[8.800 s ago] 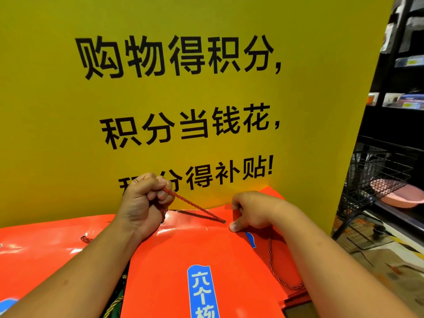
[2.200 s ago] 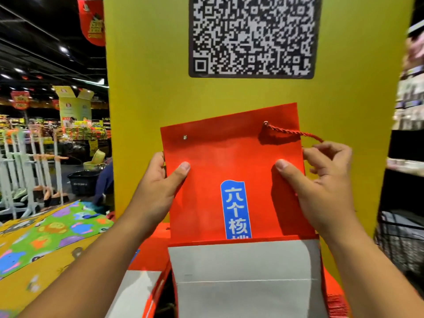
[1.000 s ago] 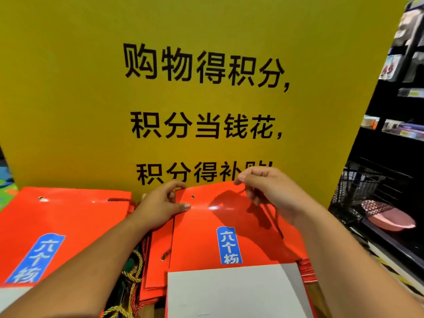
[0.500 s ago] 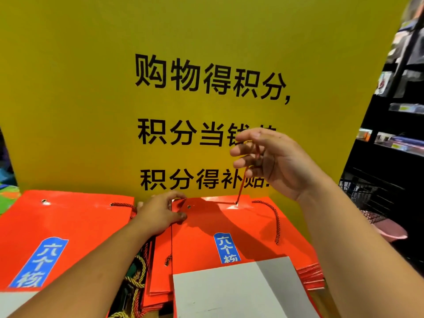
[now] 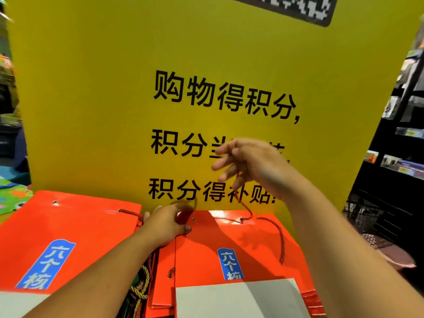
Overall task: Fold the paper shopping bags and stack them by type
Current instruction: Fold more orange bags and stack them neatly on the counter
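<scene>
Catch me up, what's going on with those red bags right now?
A person is working on flattened red paper bags in front of a yellow sign. The left hand holds the upper left corner of the top bag on the right pile. The right hand, raised above it, pinches that bag's red cord handle. Motion blur hides the exact finger hold. Another flat red bag lies to the left.

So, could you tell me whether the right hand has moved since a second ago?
Yes: the right hand rose from the bottom text line of the yellow sign to its middle line.
</scene>
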A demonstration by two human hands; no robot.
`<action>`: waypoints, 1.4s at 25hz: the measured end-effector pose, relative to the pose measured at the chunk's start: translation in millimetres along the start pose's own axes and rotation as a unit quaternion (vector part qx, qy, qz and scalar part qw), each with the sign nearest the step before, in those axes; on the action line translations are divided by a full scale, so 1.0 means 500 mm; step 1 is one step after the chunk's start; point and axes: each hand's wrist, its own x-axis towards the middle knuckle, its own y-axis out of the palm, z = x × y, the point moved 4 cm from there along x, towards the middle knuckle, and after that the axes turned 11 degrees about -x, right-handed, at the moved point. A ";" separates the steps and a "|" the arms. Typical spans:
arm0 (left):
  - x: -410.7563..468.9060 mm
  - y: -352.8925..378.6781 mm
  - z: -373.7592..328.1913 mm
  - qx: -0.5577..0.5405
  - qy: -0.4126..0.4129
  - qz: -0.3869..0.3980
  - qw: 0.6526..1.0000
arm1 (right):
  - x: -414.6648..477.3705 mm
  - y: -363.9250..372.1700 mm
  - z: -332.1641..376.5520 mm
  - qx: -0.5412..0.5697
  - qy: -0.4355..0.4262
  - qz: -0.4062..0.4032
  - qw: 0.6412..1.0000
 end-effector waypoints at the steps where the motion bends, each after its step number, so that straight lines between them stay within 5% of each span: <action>1: -0.001 0.001 0.000 -0.006 0.006 0.003 1.000 | 0.008 0.027 -0.036 -0.019 0.025 0.006 0.999; 6: -0.001 0.005 0.006 -0.023 0.028 0.003 0.999 | 0.036 0.163 -0.236 -0.090 0.108 -0.032 0.990; 14: 0.011 0.021 0.016 -0.043 0.055 0.005 0.998 | 0.021 0.180 -0.318 -0.353 -0.022 -0.226 0.907; 24: 0.015 0.023 0.021 -0.061 0.049 0.015 0.997 | 0.031 0.199 -0.352 -0.329 -0.055 -0.173 0.927; 32: 0.015 0.022 0.026 -0.098 0.047 0.032 0.994 | 0.024 0.224 -0.317 -0.448 -0.085 -0.173 0.873; 35: 0.023 0.023 0.036 -0.140 0.052 0.031 0.988 | 0.020 0.223 -0.315 -0.434 -0.073 -0.153 0.885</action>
